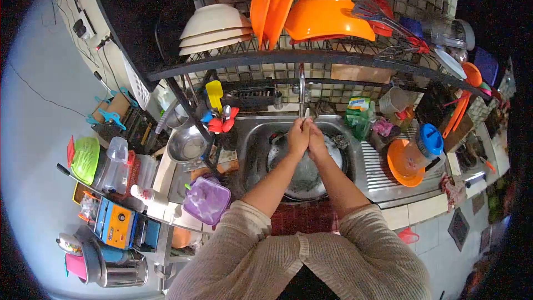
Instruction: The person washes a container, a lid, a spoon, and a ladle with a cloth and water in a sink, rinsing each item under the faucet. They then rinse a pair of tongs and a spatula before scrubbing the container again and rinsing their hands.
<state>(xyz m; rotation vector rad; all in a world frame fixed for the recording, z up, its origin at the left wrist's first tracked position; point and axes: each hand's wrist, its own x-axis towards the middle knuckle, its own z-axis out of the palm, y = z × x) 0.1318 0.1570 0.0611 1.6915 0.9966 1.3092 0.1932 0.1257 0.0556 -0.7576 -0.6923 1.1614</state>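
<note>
My left hand (298, 136) and my right hand (317, 140) are closed together just below the faucet (301, 86), over the steel sink (251, 158). A small pale tip pokes up between the fingers; I cannot tell what it belongs to. Under my hands, a wide round pan (302, 180) with a dark rim sits in the sink and holds cloudy, sudsy water. A steel scrubber (340, 141) lies by its right edge. The green dish soap bottle (360, 122) stands on the right behind the sink.
Overhead, a black rack (239, 62) carries white bowls (215, 26) and orange dishes (330, 19). On the ribbed drainboard (378, 169), a blue-lidded pitcher (425, 147) overlaps an orange plate (401, 161). Left of the sink are a steel bowl (189, 144) and a purple-lidded container (206, 200).
</note>
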